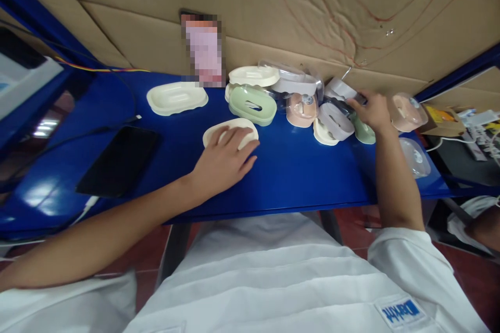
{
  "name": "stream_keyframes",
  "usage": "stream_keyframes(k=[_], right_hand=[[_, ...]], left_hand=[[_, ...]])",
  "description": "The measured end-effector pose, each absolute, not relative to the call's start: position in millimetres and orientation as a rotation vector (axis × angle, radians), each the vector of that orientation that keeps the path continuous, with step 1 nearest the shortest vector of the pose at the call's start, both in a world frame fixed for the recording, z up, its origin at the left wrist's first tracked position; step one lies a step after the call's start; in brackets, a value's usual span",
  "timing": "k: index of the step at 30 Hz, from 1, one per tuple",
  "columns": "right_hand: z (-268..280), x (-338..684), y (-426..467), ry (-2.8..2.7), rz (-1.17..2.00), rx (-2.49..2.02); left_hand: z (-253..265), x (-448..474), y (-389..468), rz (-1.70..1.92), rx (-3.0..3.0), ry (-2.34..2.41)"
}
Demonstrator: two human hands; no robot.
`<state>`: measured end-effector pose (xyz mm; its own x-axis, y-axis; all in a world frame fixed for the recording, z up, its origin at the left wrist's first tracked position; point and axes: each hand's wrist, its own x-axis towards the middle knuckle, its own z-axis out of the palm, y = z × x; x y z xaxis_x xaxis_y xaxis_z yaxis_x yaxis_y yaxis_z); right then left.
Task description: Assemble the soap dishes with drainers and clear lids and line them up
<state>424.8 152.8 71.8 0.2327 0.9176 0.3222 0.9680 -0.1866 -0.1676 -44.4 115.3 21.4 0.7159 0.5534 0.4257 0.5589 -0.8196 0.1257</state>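
Resting palm-down, my left hand (224,158) has its fingers spread loosely over a cream, oval, shallow plastic dish (239,123), which lies on the blue tabletop (289,177) right beneath them, with a pale-green, slotted, oval plastic dish (253,105) just beyond their tips. My right hand (375,109) reaches its fingertips to the edge of a pale-grey plastic piece (340,88), though I can't tell whether they grip it, and a lavender-grey, slotted plastic dish (336,122) lies just left of those fingers.

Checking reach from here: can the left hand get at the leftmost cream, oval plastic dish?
Probably yes: only glossy blue tabletop separates that dish from the cream oval plastic piece under the left hand.
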Motion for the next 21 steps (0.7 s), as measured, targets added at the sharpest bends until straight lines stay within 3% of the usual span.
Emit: stream_keyframes(k=[3,8,15,21], right_hand=[[70,422,151,-1.683,-0.278,-2.112],[90,383,106,-1.752,-0.433,-1.824],[75,262,55,-2.746,0.044,-1.076],[58,259,63,-2.775,0.261,-1.042]], left_hand=[[22,-50,122,-0.594,-2.854,-1.163],[18,-52,124,-0.485,-2.956,-1.144],[15,-51,126,-0.574,-2.988,-1.155],[14,-52,127,-0.552,-2.986,-1.173]])
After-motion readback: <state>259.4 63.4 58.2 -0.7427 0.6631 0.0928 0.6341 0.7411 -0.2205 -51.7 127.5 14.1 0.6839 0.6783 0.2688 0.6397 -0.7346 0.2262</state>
